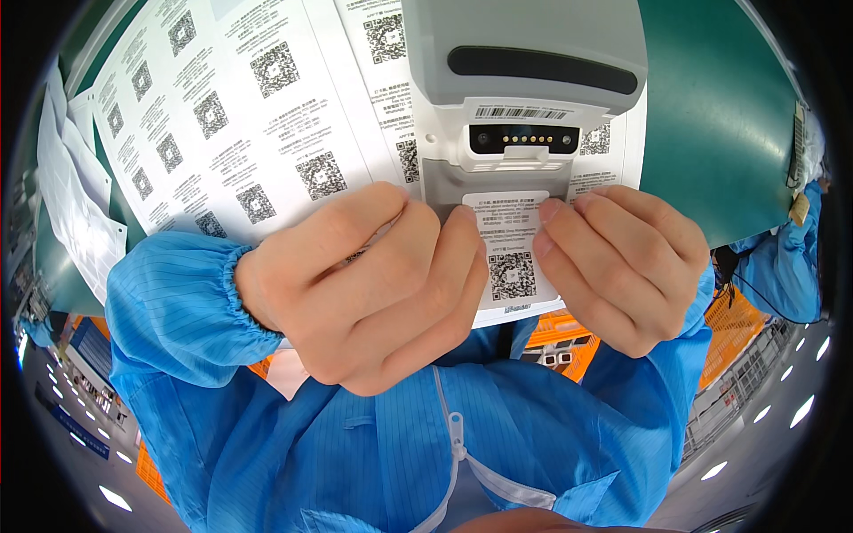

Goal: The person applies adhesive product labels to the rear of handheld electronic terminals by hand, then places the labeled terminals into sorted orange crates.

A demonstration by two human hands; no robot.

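A white sticker (508,222) with rounded corners, printed text and a square code lies against the grey lower part of a payment terminal (524,71). My left hand (373,289) is closed, its thumb and fingertips at the sticker's left edge. From the other side, the fingertips of my right hand (631,266) pinch the right edge. The terminal has a dark oval strip, a barcode label and a row of gold contacts. What lies under my fingers is hidden.
Printed sticker sheets (231,98) spread under and left of the terminal on a green tabletop (711,107). Crumpled white backing paper (75,178) hangs at the left. Orange crates (569,342) stand below the table edge. Another person's blue sleeve (786,275) shows at far right.
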